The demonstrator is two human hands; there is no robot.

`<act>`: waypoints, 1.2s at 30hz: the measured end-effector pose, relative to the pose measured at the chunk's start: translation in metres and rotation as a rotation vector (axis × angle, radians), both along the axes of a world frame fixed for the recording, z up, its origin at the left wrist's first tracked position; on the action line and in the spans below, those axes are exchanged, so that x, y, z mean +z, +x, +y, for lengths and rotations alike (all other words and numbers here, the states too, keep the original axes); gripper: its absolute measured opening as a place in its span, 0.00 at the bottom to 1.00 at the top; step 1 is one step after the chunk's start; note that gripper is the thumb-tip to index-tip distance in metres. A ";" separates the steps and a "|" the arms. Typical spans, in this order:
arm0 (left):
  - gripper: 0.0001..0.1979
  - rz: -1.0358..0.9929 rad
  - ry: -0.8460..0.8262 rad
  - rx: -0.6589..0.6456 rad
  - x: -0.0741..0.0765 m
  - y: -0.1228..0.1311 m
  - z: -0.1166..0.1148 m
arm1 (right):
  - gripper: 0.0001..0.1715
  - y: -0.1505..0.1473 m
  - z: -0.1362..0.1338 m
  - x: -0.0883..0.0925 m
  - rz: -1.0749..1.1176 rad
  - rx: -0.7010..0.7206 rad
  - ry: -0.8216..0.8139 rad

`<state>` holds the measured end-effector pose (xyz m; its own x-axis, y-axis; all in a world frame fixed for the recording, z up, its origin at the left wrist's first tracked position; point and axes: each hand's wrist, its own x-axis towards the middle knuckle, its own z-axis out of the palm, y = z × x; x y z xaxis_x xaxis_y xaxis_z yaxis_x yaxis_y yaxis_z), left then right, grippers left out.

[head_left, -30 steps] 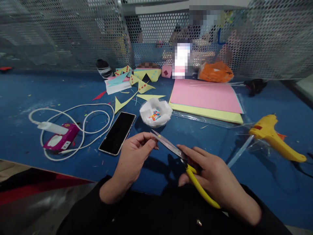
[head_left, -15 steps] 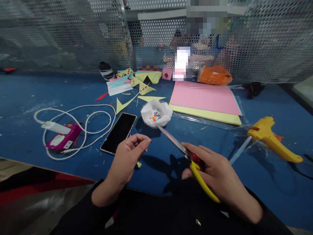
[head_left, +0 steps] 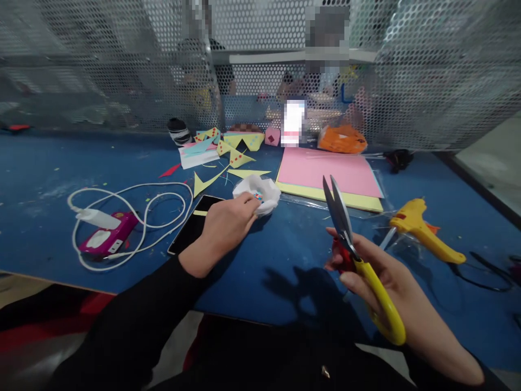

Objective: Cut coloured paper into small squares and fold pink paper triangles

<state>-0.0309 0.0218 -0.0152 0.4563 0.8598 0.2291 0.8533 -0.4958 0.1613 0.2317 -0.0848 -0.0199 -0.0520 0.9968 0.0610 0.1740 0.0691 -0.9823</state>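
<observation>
My left hand (head_left: 230,222) reaches into a small white paper-lined bowl (head_left: 269,205), its thumb and fingers pinched together over small coloured bits (head_left: 258,196). What the fingertips hold, if anything, is hidden. A dark-screened phone (head_left: 189,231) lies partly under that hand and forearm, with a pale yellow strip showing on its screen. In my right hand (head_left: 391,288) is a pair of scissors (head_left: 341,214) with a yellow handle. The blades point up and away, slightly parted. A red part near the pivot is partly covered by my fingers.
Pink and yellow paper sheets (head_left: 329,172) lie behind the bowl. A yellow glue gun (head_left: 427,231) rests at right. Left are a purple power adapter (head_left: 109,236) and a looped white cable (head_left: 142,228). Cut yellow paper pieces (head_left: 240,157) lie before a perforated metal screen (head_left: 264,43).
My left hand has moved forward and right to the bowl. My right hand has drawn right with the scissors, whose blades have swung upright and parted.
</observation>
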 end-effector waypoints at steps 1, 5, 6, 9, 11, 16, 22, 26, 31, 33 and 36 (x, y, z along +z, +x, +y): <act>0.09 0.019 0.012 -0.007 -0.001 0.000 0.001 | 0.27 0.000 -0.001 0.001 0.007 -0.002 -0.017; 0.10 0.048 0.033 -0.020 0.001 0.001 0.002 | 0.24 0.001 -0.003 0.002 0.024 -0.033 -0.095; 0.11 0.057 0.036 -0.027 0.002 0.002 0.001 | 0.25 0.001 -0.003 0.002 0.017 -0.058 -0.106; 0.11 0.144 0.062 -0.065 0.005 0.009 -0.005 | 0.26 0.003 0.001 0.001 -0.045 -0.133 -0.102; 0.12 0.216 0.080 -0.081 0.006 0.016 -0.013 | 0.27 0.004 0.005 0.000 -0.090 -0.155 -0.082; 0.09 0.233 0.073 -0.071 0.002 0.040 -0.036 | 0.35 0.002 0.017 0.003 -0.064 -0.147 -0.088; 0.06 0.118 0.052 -0.114 -0.001 0.053 -0.054 | 0.33 -0.016 0.035 0.027 -0.042 -0.022 -0.126; 0.12 -0.059 -0.005 -0.128 0.012 0.036 -0.047 | 0.33 -0.029 0.048 0.036 0.039 -0.049 -0.134; 0.16 -0.147 -0.051 -0.133 0.034 0.012 -0.003 | 0.32 -0.032 0.057 0.029 0.143 -0.138 -0.131; 0.21 -0.005 -0.194 -0.283 0.034 0.013 0.017 | 0.32 -0.030 0.059 0.021 0.178 -0.162 -0.148; 0.23 0.173 -0.310 -0.461 0.025 0.023 0.035 | 0.31 -0.027 0.061 0.009 0.196 -0.158 -0.186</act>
